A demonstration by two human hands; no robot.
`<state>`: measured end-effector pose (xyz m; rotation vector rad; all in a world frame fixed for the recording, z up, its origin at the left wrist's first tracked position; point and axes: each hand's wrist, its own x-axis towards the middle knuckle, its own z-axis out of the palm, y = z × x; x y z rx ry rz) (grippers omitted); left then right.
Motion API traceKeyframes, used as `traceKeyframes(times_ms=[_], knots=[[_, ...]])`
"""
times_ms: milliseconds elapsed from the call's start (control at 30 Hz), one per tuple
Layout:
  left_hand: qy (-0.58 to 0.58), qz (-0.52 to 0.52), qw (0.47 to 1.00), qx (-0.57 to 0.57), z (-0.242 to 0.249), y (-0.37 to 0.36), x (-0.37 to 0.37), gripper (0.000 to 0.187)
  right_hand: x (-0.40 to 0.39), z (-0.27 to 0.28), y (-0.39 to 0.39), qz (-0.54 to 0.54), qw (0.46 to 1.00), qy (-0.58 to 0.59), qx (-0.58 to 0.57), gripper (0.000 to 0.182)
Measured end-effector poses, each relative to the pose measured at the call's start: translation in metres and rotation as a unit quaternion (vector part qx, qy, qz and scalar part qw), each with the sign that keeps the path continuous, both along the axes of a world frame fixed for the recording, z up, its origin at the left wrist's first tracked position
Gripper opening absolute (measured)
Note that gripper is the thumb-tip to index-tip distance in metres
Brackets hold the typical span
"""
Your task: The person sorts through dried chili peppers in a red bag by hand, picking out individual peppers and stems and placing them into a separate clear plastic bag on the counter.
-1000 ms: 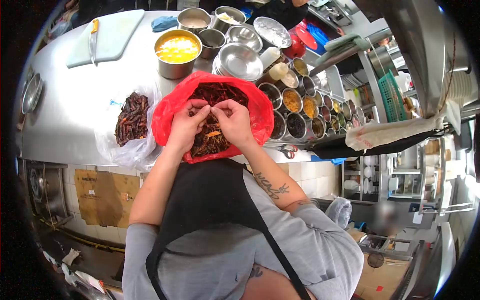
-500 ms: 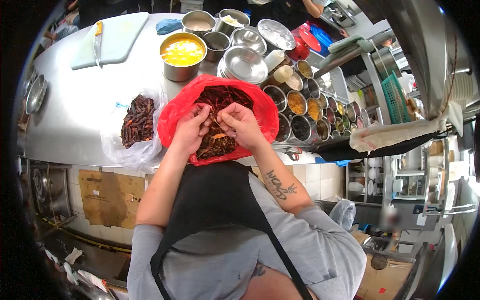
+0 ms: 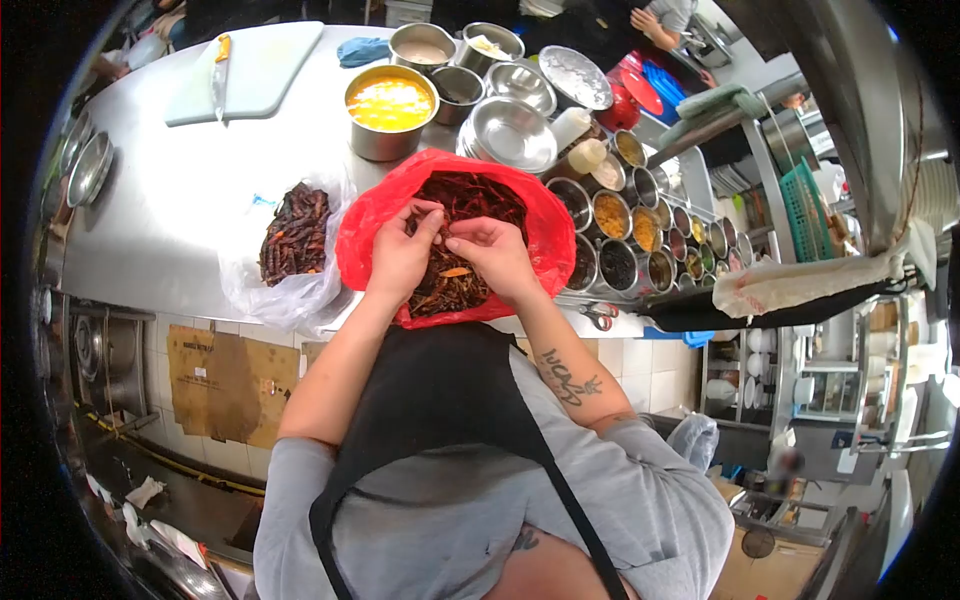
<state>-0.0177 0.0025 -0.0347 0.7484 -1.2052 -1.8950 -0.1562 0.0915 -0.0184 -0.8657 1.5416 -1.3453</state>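
A red plastic bag [image 3: 358,235] stands wide open at the table's front edge, filled with dark dried chilies [image 3: 478,193] and stem bits. Above it, my left hand [image 3: 405,252] pinches what looks like a dried chili between thumb and fingers. My right hand [image 3: 497,260] is close beside, thumb and forefinger pressed together; whatever they hold is too small to make out. An orange chili piece [image 3: 455,272] lies in the bag below my hands. To the left, a clear plastic bag [image 3: 240,285] holds larger, glossy dark dried chilies [image 3: 293,240].
Behind the red bag stand a pot of yellow liquid [image 3: 392,135], stacked steel bowls [image 3: 512,135] and squeeze bottles [image 3: 587,155]. Several seasoning tins [image 3: 610,215] fill the right. Scissors [image 3: 600,315] lie at the front edge. A knife [image 3: 219,85] rests on a cutting board [image 3: 270,75]. Another person's hand [image 3: 645,20] shows at the back.
The view has shifted, so the table's things appear farther right. My hands stay close together over the red bag, fingers still pinched; the thin stem seen between them earlier no longer shows clearly.
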Motion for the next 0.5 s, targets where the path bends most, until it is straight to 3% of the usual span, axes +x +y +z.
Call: traceKeyframes(times_ms=[200,267,367,467,500], knots=[[-0.060,-0.031,0.996,-0.061,-0.005,-0.003,0.003,0.016,-0.003,0.001,-0.003,-0.009,0.997,0.072,0.032,0.009],[-0.114,-0.041,0.987,-0.109,0.004,-0.002,0.006,0.018,-0.002,-0.007,-0.006,-0.035,0.998,0.042,0.009,0.008],[0.042,-0.004,0.999,0.024,-0.011,0.002,-0.004,0.019,-0.002,-0.013,-0.007,-0.017,0.998,-0.064,-0.015,0.005],[0.161,-0.125,0.945,0.255,-0.023,-0.007,0.004,0.019,-0.011,-0.006,-0.003,0.078,0.977,-0.196,-0.034,0.004],[0.162,-0.108,0.944,0.268,-0.019,-0.009,0.006,0.019,-0.014,-0.005,-0.001,0.099,0.966,-0.233,-0.053,0.003]])
